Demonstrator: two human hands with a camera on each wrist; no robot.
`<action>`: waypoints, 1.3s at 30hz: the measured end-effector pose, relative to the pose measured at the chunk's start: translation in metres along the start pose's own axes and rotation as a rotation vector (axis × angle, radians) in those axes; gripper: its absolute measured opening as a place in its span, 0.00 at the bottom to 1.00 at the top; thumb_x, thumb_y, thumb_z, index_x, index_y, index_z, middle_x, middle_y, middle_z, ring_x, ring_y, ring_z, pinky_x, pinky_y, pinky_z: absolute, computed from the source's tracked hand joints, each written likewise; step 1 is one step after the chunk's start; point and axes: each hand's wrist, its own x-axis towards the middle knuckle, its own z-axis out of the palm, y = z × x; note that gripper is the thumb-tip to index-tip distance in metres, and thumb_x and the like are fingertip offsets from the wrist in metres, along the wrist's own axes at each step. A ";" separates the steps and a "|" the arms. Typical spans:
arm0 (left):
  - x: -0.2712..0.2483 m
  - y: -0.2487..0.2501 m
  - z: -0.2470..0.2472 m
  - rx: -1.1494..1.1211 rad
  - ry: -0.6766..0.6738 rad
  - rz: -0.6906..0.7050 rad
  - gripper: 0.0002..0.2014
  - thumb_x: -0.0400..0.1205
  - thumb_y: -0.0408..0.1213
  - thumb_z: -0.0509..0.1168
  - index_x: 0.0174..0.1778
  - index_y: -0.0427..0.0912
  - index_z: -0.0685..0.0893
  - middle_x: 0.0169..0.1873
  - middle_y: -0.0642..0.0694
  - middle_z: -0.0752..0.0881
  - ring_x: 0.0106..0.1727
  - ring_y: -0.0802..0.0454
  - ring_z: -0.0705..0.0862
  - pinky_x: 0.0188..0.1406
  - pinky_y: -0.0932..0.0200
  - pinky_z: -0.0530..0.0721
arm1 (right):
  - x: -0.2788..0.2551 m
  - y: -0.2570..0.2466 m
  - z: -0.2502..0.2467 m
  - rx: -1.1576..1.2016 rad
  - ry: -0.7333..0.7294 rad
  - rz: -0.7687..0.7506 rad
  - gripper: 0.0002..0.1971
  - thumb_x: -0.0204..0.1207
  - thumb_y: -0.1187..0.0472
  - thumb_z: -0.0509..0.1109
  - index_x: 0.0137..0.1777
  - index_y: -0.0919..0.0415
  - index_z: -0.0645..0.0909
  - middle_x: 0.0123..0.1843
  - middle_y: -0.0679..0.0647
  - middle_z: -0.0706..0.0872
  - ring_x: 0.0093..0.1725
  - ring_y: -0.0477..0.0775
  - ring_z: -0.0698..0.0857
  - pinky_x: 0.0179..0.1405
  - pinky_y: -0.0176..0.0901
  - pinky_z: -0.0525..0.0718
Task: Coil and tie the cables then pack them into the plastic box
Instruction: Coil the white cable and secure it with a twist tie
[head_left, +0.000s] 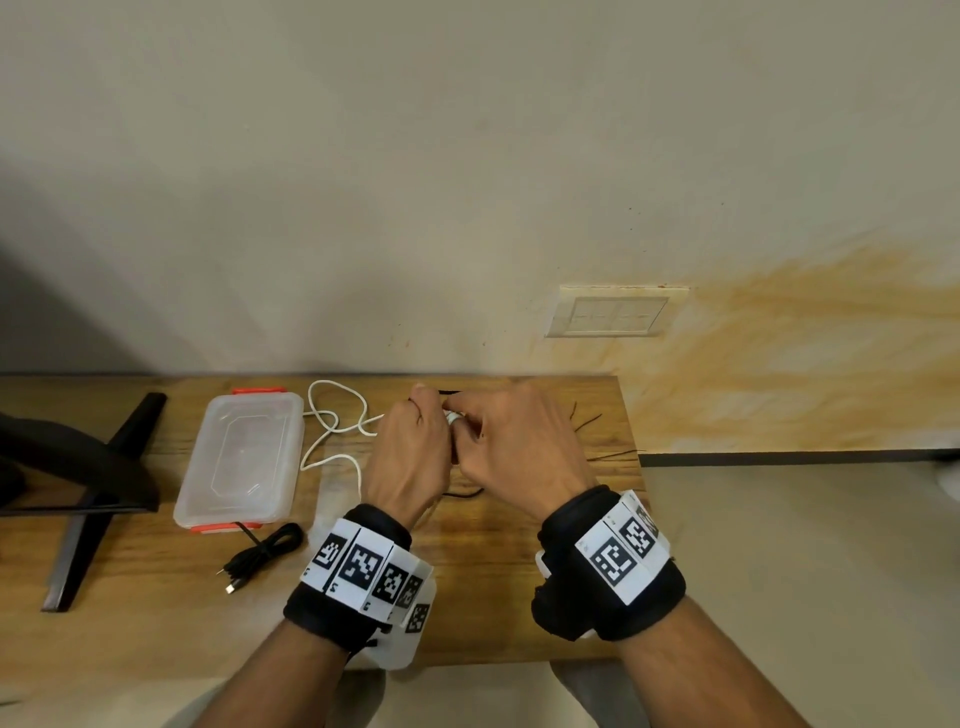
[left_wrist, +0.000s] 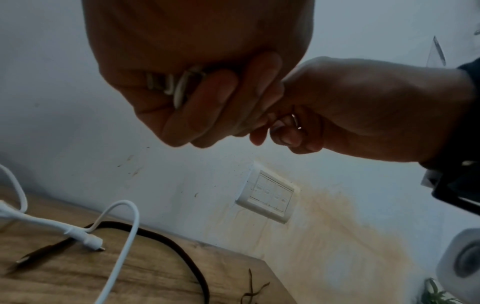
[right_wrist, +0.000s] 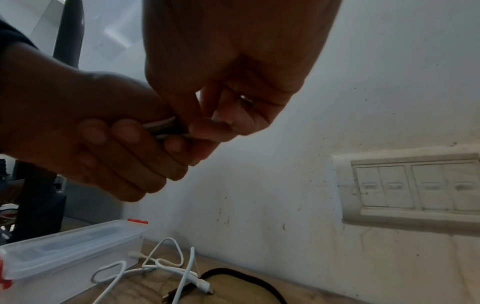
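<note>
My left hand (head_left: 422, 434) grips a small coil of the white cable (left_wrist: 182, 86), fingers curled round its strands. My right hand (head_left: 480, 434) meets it from the right, and its thumb and fingertips (right_wrist: 205, 128) pinch the end of the same bundle (right_wrist: 163, 125). A dark strip shows among the white strands; I cannot tell what it is. The rest of the white cable (head_left: 332, 423) trails loose on the table towards the plastic box (head_left: 241, 457), which lies shut with orange clips. A coiled black cable (head_left: 265, 555) lies in front of the box.
A loose black cable (left_wrist: 182, 253) curves on the wooden table (head_left: 493, 597) under my hands. Thin dark ties (head_left: 589, 422) lie at the table's right end. A black stand (head_left: 88, 483) takes up the left side. The wall with a switch plate (head_left: 615, 314) is close behind.
</note>
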 end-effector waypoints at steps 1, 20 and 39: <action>0.002 0.001 -0.001 -0.017 0.001 -0.020 0.21 0.90 0.37 0.42 0.31 0.41 0.68 0.24 0.44 0.76 0.26 0.46 0.72 0.26 0.61 0.66 | 0.000 -0.001 0.001 -0.006 -0.006 -0.006 0.10 0.78 0.59 0.65 0.36 0.55 0.82 0.26 0.49 0.80 0.26 0.54 0.77 0.30 0.53 0.83; 0.009 -0.010 -0.008 -0.106 -0.189 -0.045 0.27 0.89 0.61 0.40 0.40 0.48 0.75 0.20 0.53 0.76 0.18 0.55 0.76 0.20 0.56 0.72 | 0.004 0.008 -0.003 0.160 -0.189 0.004 0.07 0.81 0.60 0.65 0.47 0.56 0.85 0.26 0.46 0.78 0.24 0.48 0.77 0.32 0.53 0.84; 0.006 -0.008 -0.021 -0.202 -0.315 0.064 0.27 0.87 0.62 0.47 0.40 0.42 0.77 0.23 0.50 0.76 0.22 0.59 0.75 0.24 0.62 0.74 | 0.005 0.005 0.006 0.262 -0.085 0.133 0.15 0.80 0.64 0.65 0.31 0.62 0.83 0.22 0.54 0.76 0.20 0.48 0.69 0.24 0.46 0.72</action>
